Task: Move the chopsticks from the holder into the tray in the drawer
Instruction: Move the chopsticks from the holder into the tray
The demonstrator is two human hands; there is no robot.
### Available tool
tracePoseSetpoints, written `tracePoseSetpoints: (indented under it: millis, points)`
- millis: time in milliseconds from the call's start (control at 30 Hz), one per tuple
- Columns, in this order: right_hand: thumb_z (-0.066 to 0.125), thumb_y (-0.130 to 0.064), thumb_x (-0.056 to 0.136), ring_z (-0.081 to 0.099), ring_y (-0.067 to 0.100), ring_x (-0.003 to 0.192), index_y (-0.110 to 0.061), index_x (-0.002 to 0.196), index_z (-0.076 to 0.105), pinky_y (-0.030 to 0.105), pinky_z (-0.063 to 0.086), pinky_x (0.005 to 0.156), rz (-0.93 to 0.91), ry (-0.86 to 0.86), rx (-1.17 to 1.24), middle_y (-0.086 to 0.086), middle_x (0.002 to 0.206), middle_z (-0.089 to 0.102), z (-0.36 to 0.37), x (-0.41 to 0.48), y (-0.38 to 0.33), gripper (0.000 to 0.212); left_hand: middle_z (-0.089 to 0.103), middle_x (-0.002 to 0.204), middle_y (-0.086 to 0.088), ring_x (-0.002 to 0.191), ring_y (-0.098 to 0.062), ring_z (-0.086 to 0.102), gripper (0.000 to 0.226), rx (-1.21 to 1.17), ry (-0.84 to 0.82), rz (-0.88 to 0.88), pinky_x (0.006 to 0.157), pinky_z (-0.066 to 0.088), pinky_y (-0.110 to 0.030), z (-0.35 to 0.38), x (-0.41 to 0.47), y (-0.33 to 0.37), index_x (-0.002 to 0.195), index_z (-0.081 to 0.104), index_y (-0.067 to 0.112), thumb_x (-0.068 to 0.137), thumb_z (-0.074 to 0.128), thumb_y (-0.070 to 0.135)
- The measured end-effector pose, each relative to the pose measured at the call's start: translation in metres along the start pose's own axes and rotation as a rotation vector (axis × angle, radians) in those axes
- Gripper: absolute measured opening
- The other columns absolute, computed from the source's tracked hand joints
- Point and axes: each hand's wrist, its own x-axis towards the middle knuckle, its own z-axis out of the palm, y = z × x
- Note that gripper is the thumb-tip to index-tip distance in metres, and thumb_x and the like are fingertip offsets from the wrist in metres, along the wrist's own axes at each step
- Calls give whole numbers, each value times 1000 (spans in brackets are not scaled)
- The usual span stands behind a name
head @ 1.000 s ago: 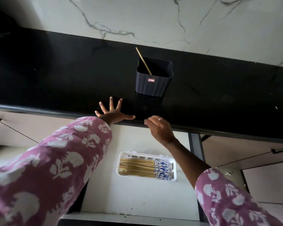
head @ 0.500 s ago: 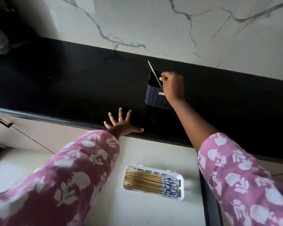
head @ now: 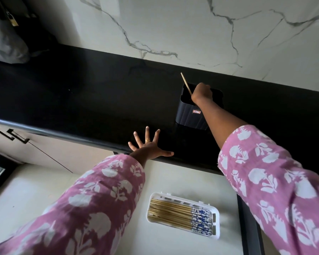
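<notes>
A dark ribbed holder (head: 189, 116) stands on the black countertop (head: 81, 100). One wooden chopstick (head: 185, 83) sticks out of it, leaning left. My right hand (head: 202, 92) reaches into the holder's mouth, fingers closed around the chopstick's lower part. My left hand (head: 148, 146) lies flat with fingers spread on the counter's front edge. Below, in the open white drawer (head: 44, 190), a white tray (head: 215, 225) holds several chopsticks (head: 175, 214) with blue-patterned ends, laid side by side.
A white marble wall (head: 191, 30) rises behind the counter. A grey bag (head: 6, 43) sits at the far left of the counter. Cabinet fronts with black handles (head: 11, 135) are at the left under the counter.
My right hand rose from the counter's edge to the holder and closed on the chopstick. The left hand stayed flat on the counter edge. The camera tilted closer.
</notes>
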Motion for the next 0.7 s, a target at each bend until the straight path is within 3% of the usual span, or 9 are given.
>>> tracePoseSetpoints:
  millis: [67,200,333,400,600,700]
  points:
    - [37,-4,96,54,37,117,2,122,55,39,46,87,-30,6,-31,18,128,55,4,-1,2,32,-35,152,10,138,-41,-33,111,-1,1,0,109,-7,-65,0,1,0,145,-13,49,65,59,78]
    - [33,-4,96,56,36,115,0,119,57,38,46,88,11,83,21,17,129,55,4,-2,2,34,-35,152,10,138,-41,-32,111,8,-1,-1,109,-7,-65,1,3,-2,145,-13,49,64,57,80]
    - [65,-9,85,64,32,102,-5,111,65,34,52,81,-2,105,182,16,119,62,-10,-8,0,26,-34,152,11,138,-41,-32,111,10,0,-6,109,-7,-65,1,4,-2,145,-13,50,64,57,81]
    - [72,-11,79,66,30,100,-7,106,68,34,54,82,-44,133,208,16,113,65,-19,-13,2,27,-35,152,11,138,-41,-32,111,12,0,-2,109,-7,-65,1,4,-2,145,-13,50,64,57,81]
    - [67,-14,84,69,27,89,-3,93,72,35,57,78,-196,348,348,15,93,74,-46,-40,7,16,-32,154,10,139,-41,-30,110,25,11,2,110,-6,-64,2,2,-3,145,-12,50,64,55,82]
    - [65,-14,86,69,19,86,-2,99,72,21,50,72,-296,426,425,12,93,75,-61,-67,10,19,-31,154,9,139,-42,-29,110,31,10,13,110,-6,-65,3,2,-4,144,-12,50,63,54,84]
